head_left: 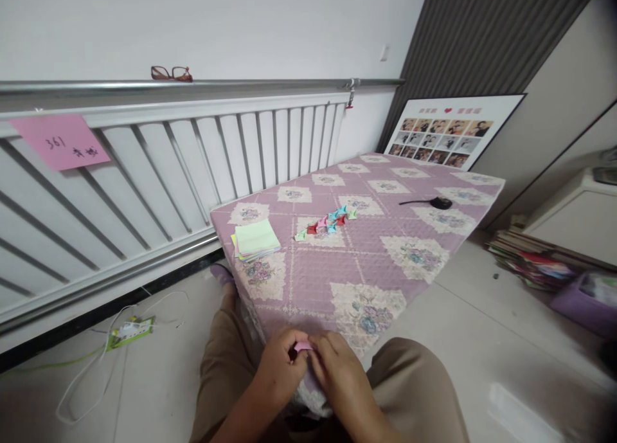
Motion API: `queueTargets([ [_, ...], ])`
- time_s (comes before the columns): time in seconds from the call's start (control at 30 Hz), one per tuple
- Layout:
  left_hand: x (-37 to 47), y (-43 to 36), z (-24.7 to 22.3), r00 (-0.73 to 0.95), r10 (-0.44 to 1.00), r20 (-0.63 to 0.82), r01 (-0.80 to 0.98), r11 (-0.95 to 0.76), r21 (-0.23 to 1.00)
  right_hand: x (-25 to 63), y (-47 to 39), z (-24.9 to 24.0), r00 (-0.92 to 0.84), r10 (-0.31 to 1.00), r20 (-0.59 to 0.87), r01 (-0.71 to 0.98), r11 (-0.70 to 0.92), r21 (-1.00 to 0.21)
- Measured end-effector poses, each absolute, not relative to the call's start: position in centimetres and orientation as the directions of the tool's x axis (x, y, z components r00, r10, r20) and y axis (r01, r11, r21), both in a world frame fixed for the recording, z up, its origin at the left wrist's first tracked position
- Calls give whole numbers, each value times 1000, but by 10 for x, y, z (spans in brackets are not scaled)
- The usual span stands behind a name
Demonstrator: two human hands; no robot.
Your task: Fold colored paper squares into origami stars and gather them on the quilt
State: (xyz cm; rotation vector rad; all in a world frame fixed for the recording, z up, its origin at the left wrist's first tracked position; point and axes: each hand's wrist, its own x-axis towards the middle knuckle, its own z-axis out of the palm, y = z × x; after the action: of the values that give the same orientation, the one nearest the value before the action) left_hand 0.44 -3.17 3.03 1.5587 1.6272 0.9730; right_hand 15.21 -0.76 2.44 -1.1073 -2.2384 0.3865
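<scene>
Wearing khaki-brown trousers, plain and matte. Fitting loosely; creasing along the left thigh, rounding smoothly over the right knee. Stopping short at the left ankle, leaving a bare strip showing. Wearing 1 purple slipper, low and soft-looking, on the left side; blurring too much for finer detail. Baring 2 forearms, tapering toward the wrists. Showing an uncovered left hand and right hand.

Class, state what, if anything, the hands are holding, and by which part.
Left hand and right hand pinch a small pink paper piece at opposite sides; the exact contact is hidden.
</scene>
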Motion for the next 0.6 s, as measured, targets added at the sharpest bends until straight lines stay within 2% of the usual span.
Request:
queueTargets([
  [0.07,5,-32,31,-35,999,38,575,-10,818,150,-7,22,-469,798,378,652,602,-461],
  [0.13,7,-34,30,-30,998,52,629,-21,777,147,-7,21,-447,821,355,666,570,-481],
  [0.3,11,-36,24,-86,989,120,713,-23,700,143,-7,21,-317,906,281,590,420,-689],
  [0.4,13,-34,19,-106,985,136,739,-13,674,141,-6,18,-266,933,242,541,353,-763],
  [0.5,12,-29,15,-79,990,118,760,-16,649,142,-4,11,-283,932,226,547,351,-760],
  [0.6,10,-24,11,-17,995,96,816,-41,576,146,0,3,-330,903,275,607,426,-671],
])
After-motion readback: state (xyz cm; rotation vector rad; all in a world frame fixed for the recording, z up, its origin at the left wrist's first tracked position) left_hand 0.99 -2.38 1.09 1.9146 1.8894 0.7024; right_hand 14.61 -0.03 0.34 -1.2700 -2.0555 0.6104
